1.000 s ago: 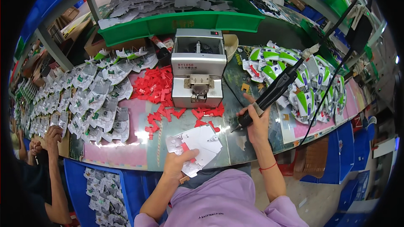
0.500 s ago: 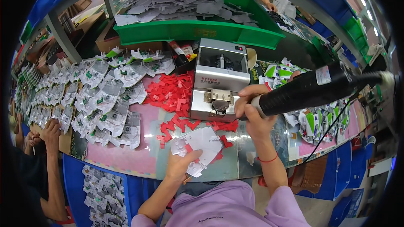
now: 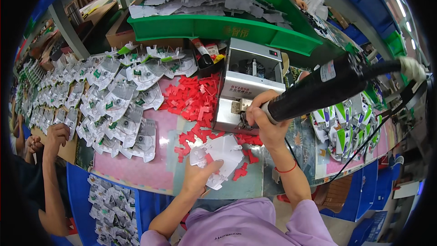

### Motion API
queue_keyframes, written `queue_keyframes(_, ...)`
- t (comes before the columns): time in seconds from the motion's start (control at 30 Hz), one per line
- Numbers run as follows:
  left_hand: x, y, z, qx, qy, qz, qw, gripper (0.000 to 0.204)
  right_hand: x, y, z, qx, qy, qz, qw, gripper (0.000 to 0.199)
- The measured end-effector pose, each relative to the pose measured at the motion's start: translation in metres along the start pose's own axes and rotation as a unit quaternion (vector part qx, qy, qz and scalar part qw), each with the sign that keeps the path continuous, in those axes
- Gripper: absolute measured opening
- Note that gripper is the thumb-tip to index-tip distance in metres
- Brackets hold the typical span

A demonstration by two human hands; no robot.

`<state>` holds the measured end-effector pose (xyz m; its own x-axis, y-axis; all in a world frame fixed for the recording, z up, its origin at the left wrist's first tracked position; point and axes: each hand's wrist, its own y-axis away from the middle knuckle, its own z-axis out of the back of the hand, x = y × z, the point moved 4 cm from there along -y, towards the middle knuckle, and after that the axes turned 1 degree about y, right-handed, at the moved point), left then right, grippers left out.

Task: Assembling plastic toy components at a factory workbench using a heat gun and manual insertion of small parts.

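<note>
My left hand (image 3: 199, 176) grips a whitish translucent plastic panel (image 3: 229, 152) over the near table edge, thumb across its face. A small red plastic piece (image 3: 209, 158) sits against the panel by the thumb. Wrapped round a black corded electric screwdriver (image 3: 316, 89), my right hand (image 3: 269, 127) is at the front of a silver screw feeder (image 3: 241, 92). The driver slants down to the left; its tip is hidden behind my fingers, so contact with the feeder's metal outlet cannot be made out.
Red plastic pieces (image 3: 193, 98) lie heaped left of the feeder. White panels with green boards (image 3: 109, 105) cover the left side; white-green-purple shells (image 3: 346, 125) stand right. Behind is a green bin (image 3: 182, 28) of grey panels. A co-worker's hands (image 3: 57, 134) are at far left.
My right hand has brought the screwdriver left, closer to the feeder's front outlet. The left hand still holds the panel, which is slightly turned. The whole view has shifted a little.
</note>
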<state>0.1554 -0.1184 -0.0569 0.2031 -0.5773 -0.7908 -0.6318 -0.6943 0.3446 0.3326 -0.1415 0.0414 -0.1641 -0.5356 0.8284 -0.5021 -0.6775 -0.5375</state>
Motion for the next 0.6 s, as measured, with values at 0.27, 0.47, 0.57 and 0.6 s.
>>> queue_keyframes(0.27,-0.004,0.003,-0.006,0.004,-0.013,0.002,1.000,0.031,0.021,0.023,-0.011,0.096,-0.125,-0.109,0.981,0.013)
queue_keyframes(0.47,-0.014,0.011,-0.017,0.007,-0.004,0.023,1.000,0.029,0.028,0.034,-0.014,0.130,-0.100,-0.071,0.984,0.026)
queue_keyframes(0.57,-0.015,0.013,-0.020,0.018,-0.001,0.035,0.999,0.028,0.025,0.039,-0.014,0.128,-0.092,-0.060,0.986,0.027)
queue_keyframes(0.6,-0.015,0.013,-0.020,0.018,-0.001,0.035,0.999,0.028,0.024,0.039,-0.011,0.129,-0.092,-0.060,0.986,0.027)
